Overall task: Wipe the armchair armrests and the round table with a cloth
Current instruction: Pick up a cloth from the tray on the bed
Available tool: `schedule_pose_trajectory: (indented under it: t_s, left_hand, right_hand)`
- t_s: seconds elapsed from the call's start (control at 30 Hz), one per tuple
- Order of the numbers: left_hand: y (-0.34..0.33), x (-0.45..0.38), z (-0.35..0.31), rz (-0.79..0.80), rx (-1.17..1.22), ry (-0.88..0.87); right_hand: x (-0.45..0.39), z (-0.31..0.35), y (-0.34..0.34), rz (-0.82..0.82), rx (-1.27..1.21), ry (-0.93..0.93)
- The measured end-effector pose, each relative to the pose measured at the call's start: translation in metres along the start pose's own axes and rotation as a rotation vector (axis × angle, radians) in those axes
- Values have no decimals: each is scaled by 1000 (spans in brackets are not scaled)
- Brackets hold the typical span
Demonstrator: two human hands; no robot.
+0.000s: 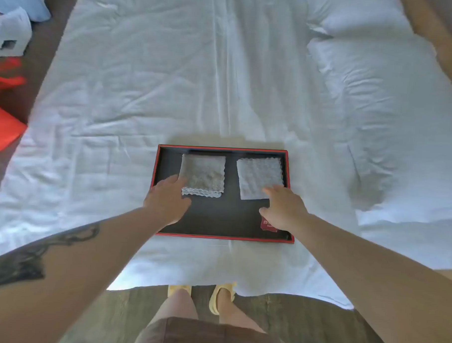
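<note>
You're over the white-sheeted bed [145, 90], both hands reaching into the black, red-rimmed rectangular tray [218, 237]. Two folded grey textured cloths lie flat in its far half: the darker left cloth [204, 170], the paler right cloth [258, 175]. Your left hand [166, 200] has loose fingers at the left cloth's near-left corner; your right hand [285, 210], fingers relaxed, touches the right cloth's near edge, gripping nothing. They look light, soft, floppy: pinch a folded edge so the layers likely lift together.

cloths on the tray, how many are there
2. The greyer cloth lies in the tray's far left part by the left hand; the paler cloth lies far right by the right hand. None seems hidden.
</note>
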State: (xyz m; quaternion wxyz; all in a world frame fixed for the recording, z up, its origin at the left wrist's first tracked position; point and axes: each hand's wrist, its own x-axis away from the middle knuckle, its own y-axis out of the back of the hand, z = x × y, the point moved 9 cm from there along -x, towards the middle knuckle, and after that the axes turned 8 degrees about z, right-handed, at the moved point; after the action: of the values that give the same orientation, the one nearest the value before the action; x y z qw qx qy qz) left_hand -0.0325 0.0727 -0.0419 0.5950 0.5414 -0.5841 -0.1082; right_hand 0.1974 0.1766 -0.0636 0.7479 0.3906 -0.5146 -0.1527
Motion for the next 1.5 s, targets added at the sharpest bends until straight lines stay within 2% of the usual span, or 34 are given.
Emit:
schedule_pose_trajectory:
  t_s: [0.2, 0.37, 0.6, 0.73, 0.83, 0.9, 0.97, 1.1, 1.23, 1.37, 1.5]
  left_hand:
    - [-8, -29, 14, 39, -21, 42]
    - [-8, -53, 11, 5, 12, 5]
    - [-28, -54, 19, -19, 104, -48]
    - [-27, -55, 27, -15, 89, -69]
    - [-18, -57, 24, -4, 48, -84]
    - [-7, -59, 19, 2, 9, -98]
    - [4, -62, 5, 29, -42, -139]
    - [22, -65, -41, 87, -181, -274]
    - [43, -63, -116, 55, -279, -492]
    - [48, -45, -232, 37, -433, -757]
    - [16, 33, -354, 38, -481, -1066]
  right_hand:
    - [-50, 12, 8, -25, 228, 57]
    - [-80, 7, -8, 15, 285, -30]
    - [-92, 12, -14, -225, 298, -38]
    - [-80, 24, -10, -254, 180, -20]
    - [-80, 35, -12, -105, 121, -46]
    - [-82, 34, -7, -3, -17, -118]
    - [-75, 31, 5, -8, -188, -167]
    - [-35, 27, 40, -131, -348, -161]
    - [24, -1, 67, -209, -440, -246]
    - [108, -65, 76, -373, -587, -515]
    - [223, -126, 50, -634, -540, -776]
